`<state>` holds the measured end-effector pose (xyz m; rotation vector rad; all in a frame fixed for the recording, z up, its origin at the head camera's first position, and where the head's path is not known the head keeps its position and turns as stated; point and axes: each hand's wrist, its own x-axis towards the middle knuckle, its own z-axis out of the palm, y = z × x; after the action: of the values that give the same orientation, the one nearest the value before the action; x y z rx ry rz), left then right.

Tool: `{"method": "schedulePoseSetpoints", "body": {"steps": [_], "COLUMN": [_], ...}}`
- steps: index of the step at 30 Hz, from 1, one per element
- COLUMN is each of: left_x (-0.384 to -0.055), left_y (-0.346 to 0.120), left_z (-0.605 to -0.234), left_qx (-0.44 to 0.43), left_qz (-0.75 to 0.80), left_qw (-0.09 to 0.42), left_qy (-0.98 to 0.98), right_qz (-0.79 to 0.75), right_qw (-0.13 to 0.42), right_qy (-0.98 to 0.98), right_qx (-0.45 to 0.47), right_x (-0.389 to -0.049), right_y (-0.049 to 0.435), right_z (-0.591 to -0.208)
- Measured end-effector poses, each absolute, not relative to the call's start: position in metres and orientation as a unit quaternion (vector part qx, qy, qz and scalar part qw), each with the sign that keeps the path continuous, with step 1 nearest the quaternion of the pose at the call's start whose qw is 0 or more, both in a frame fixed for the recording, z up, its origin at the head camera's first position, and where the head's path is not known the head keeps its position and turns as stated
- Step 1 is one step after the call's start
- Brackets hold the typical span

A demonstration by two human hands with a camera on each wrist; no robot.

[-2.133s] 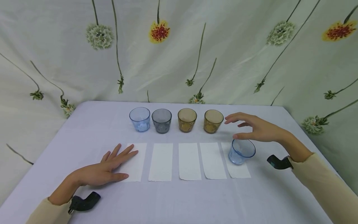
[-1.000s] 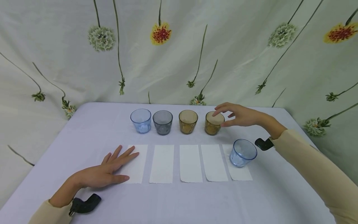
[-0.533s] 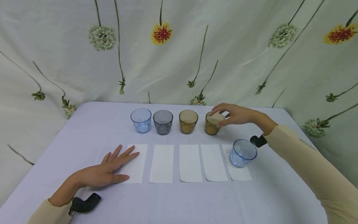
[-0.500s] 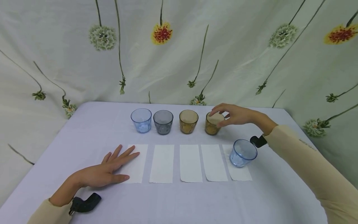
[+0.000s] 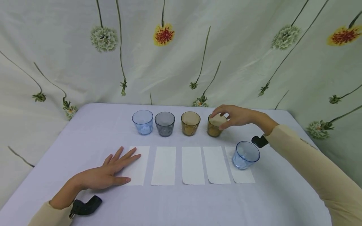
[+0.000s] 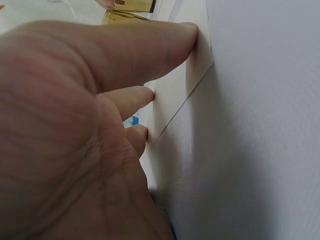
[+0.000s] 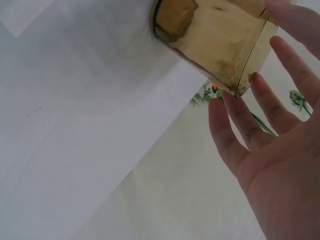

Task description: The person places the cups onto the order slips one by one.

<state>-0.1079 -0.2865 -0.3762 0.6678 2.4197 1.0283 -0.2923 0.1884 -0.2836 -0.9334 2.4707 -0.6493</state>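
With fingers spread, my left hand (image 5: 106, 174) rests on the leftmost white paper strip (image 5: 138, 168); the left wrist view shows its fingertips on the paper (image 6: 172, 95). My right hand (image 5: 237, 115) holds the rightmost amber glass tumbler (image 5: 214, 129) of the back row by its rim, thumb on the near side and fingers on the far side. In the right wrist view the tumbler (image 7: 215, 37) stands upright on the cloth with the fingertips right at its rim. Right of that hand's reach, a blue tumbler (image 5: 245, 157) stands on the rightmost strip.
Left of the held tumbler stand another amber tumbler (image 5: 190, 124), a grey tumbler (image 5: 164, 125) and a blue tumbler (image 5: 142, 123). Three more paper strips, among them the middle strip (image 5: 193, 166), lie in a row. A flowered curtain (image 5: 181, 62) hangs behind the table.
My right hand has left the blue tumbler at the right strip and moved back and left to the amber tumbler, its fingers closing in around the rim. The left hand has stayed still.
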Motion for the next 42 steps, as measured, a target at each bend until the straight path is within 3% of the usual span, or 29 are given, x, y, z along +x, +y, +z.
{"method": "schedulePoseSetpoints", "body": {"steps": [42], "left_x": [-0.1074], "left_y": [-0.2862], "left_z": [-0.3774], "left_qx": [0.244], "left_qz": [0.371], "left_qw": [0.209], "left_qy": [0.871], "right_qz": [-0.190], "right_qw": [0.188], "right_qy": [0.894], "right_qx": [-0.359], "right_x": [-0.2918], "right_y": [0.1852], "right_z": [-0.2815]}}
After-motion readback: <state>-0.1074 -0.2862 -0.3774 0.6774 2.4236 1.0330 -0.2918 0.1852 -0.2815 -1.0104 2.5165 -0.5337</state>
